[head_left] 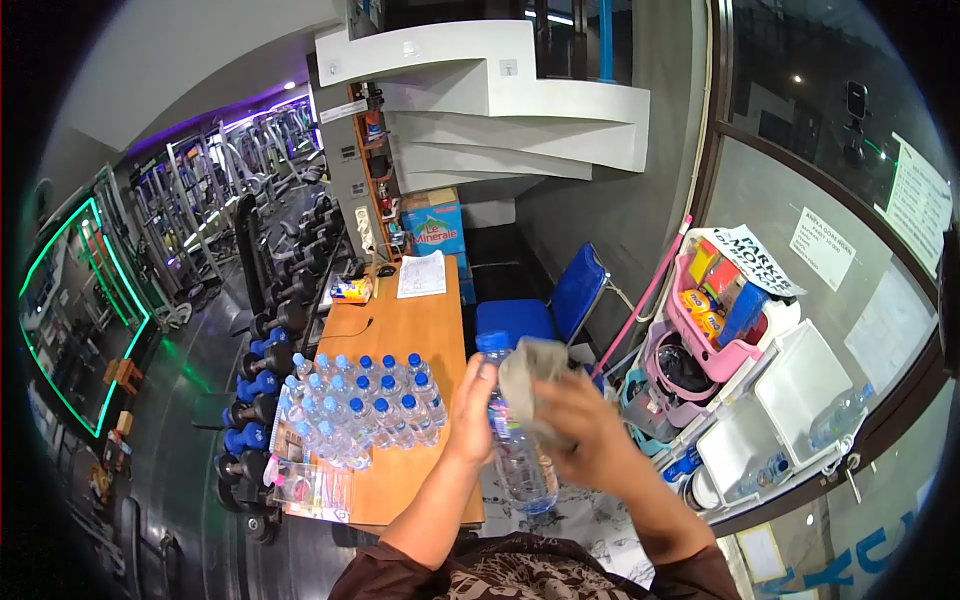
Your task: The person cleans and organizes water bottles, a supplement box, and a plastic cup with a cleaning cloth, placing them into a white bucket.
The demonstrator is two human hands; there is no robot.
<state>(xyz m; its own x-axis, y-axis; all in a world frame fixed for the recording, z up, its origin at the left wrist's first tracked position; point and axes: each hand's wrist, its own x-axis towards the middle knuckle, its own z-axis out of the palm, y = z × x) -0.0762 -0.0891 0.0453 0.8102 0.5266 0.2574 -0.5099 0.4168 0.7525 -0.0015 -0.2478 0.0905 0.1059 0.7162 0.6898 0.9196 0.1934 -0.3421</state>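
My left hand (472,412) is wrapped around the side of a clear plastic water bottle (524,478) with a blue cap, held upright in front of my body. In my right hand (582,425), somewhat smeared by motion, is a grey-beige cloth (528,372) that lies against the upper part of the bottle. Cloth and fingers hide part of the bottle's neck and label. To the left, several blue-capped bottles (382,412) stand in a close group on the wooden table (405,492).
A clear plastic box (310,488) sits at the table's near left corner; papers (421,275) lie at its far end. Behind it stands a blue chair (515,318). Rightward are a pink basket (715,345) with packets and white bins (745,450). Dumbbells (246,438) line the left.
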